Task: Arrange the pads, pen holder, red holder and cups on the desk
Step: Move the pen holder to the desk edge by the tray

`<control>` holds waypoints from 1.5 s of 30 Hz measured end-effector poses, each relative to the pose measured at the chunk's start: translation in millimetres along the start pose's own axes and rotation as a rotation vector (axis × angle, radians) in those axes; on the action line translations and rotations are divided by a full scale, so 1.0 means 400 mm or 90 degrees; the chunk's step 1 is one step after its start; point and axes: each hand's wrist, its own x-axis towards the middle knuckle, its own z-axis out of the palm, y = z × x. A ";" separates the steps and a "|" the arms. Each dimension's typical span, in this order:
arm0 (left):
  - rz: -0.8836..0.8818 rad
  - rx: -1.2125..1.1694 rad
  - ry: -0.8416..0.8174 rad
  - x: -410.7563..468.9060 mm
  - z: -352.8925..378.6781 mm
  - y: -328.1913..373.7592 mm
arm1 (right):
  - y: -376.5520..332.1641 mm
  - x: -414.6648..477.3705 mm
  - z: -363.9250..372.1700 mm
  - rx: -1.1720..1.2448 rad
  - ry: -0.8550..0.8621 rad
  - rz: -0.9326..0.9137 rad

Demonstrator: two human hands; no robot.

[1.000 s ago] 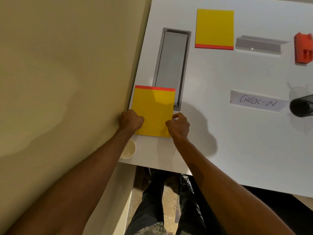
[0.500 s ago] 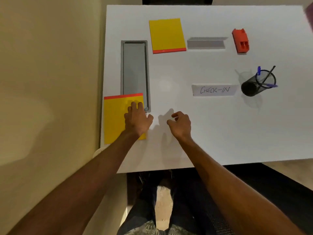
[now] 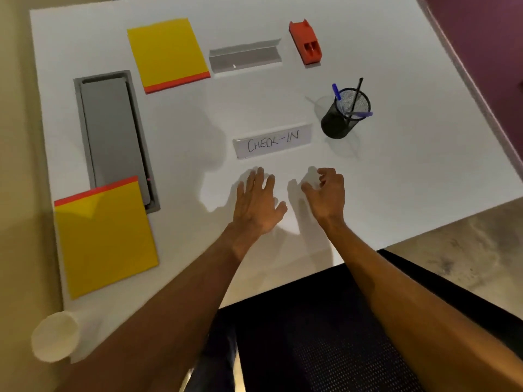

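Yellow pad, near [image 3: 106, 239]: flat on the white bench [image 3: 424, 165] at its left front corner, red binding strip on the far edge, far right corner overlapping the end of the grey recessed tray [image 3: 113, 137].
Yellow pad, far [image 3: 167, 52]: flat at the back of the bench, red strip toward me, just right of the tray's far end.
Red holder [image 3: 306, 42]: small orange-red block at the back right, two slots in its top, standing apart from the grey angled sign stand [image 3: 244, 55] to its left.
Pen holder [image 3: 343, 114]: black mesh cup, upright, right of centre, holding blue pens and one black one.
Paper cup [image 3: 55, 336]: pale, at the near left corner of the bench, its edge partly behind my forearm.
"CHECK-IN" sign [image 3: 273, 141]: clear strip, centre, just left of the pen holder.
My left hand [image 3: 259, 202]: fingers spread, empty, palm down over bare bench just short of the sign.
My right hand [image 3: 328, 193]: fingers loosely curled, empty, beside the left, touching nothing I can make out.
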 end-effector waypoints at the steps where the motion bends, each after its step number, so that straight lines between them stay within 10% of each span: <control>1: -0.004 0.003 0.002 0.025 0.029 0.006 | 0.013 0.036 -0.011 0.018 0.019 0.005; 16: -0.003 0.144 0.200 0.094 0.221 0.001 | 0.021 0.400 -0.011 0.310 0.117 -0.021; 32: -0.004 0.130 0.130 0.100 0.203 -0.005 | -0.006 0.341 -0.071 0.322 0.143 -0.070; 45: -0.022 -0.492 0.124 -0.006 -0.086 0.014 | -0.116 0.012 -0.073 0.276 -0.029 -0.225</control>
